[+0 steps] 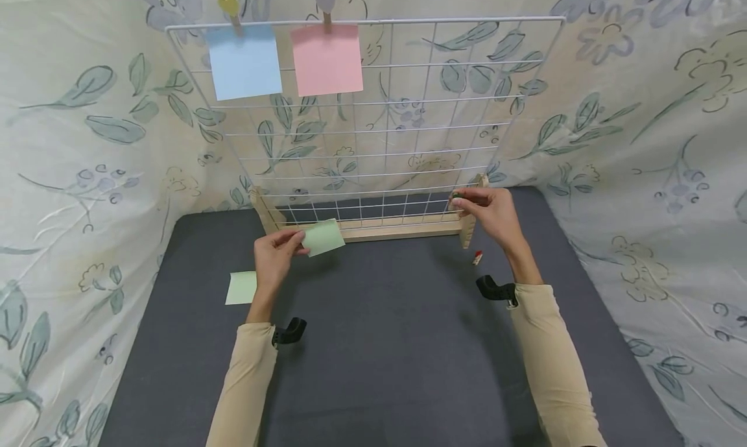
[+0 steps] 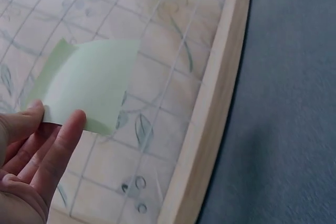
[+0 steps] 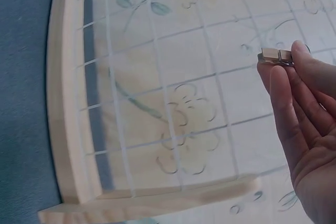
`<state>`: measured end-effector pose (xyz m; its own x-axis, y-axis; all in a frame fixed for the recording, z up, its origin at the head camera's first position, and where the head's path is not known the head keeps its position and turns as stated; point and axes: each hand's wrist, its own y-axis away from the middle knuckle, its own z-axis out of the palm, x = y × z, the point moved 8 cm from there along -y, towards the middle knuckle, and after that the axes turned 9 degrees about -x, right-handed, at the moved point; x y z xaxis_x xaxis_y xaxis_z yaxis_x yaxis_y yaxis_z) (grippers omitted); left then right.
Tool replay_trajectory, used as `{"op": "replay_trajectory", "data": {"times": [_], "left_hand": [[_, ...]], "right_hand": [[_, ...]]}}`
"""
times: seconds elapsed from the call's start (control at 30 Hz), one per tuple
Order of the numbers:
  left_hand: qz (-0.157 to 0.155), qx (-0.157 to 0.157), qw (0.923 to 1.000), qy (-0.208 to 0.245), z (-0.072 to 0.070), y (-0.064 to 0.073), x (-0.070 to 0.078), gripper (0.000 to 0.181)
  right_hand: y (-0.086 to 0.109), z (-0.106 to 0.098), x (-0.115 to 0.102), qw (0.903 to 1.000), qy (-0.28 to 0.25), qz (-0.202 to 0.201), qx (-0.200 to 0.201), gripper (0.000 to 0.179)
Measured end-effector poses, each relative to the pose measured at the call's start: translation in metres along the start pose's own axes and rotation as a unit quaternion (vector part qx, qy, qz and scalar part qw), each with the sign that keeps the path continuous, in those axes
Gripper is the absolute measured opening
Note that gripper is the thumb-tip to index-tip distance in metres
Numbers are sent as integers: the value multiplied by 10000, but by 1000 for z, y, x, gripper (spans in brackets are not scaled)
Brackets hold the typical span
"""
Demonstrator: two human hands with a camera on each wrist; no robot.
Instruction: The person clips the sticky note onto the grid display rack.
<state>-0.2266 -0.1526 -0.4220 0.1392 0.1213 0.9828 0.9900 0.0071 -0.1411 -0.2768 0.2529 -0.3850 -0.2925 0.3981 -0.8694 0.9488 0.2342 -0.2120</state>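
Note:
My left hand (image 1: 274, 260) pinches a pale green paper note (image 1: 323, 237) by its edge, in front of the grid rack's lower left part. The left wrist view shows the note (image 2: 84, 82) between thumb and fingers, slightly bent. My right hand (image 1: 490, 215) holds a small wooden clothespin (image 3: 275, 56) between thumb and fingers, near the rack's right foot; a bit of green shows on it in the head view. The white wire grid (image 1: 388, 100) stands upright in a wooden base (image 1: 403, 229). Clipped to its top bar hang a blue note (image 1: 245, 63) and a pink note (image 1: 328, 61).
Another pale green note (image 1: 241, 288) lies on the dark table (image 1: 379, 343), left of the left forearm. A small clothespin with red on it (image 1: 477, 257) lies by the right foot of the rack. Heart-topped clothespins, one yellow (image 1: 229, 7), hold the hanging notes. Flowered cloth (image 1: 659, 174) surrounds the table.

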Motion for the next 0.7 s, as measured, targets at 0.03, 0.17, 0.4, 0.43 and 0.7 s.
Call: {"op": "replay_trajectory", "data": {"times": [0.03, 0.17, 0.4, 0.43, 0.7], "left_hand": [[40, -50, 10000, 20, 3, -1, 3, 20], [153, -224, 9995, 177, 12, -6, 8, 19], [557, -428, 9967, 407, 28, -18, 10, 19], [601, -437, 9964, 419, 30, -19, 14, 18], [594, -353, 9973, 247, 43, -25, 54, 19]], "right_hand": [[-1, 0, -4, 10000, 18, -31, -8, 28], [-2, -2, -22, 9999, 27, -90, -72, 27], [-7, -2, -41, 9999, 20, -85, -103, 26], [-9, -3, -38, 10000, 7, -32, -67, 27], [-26, -9, -51, 9995, 37, -293, 89, 27]]}}
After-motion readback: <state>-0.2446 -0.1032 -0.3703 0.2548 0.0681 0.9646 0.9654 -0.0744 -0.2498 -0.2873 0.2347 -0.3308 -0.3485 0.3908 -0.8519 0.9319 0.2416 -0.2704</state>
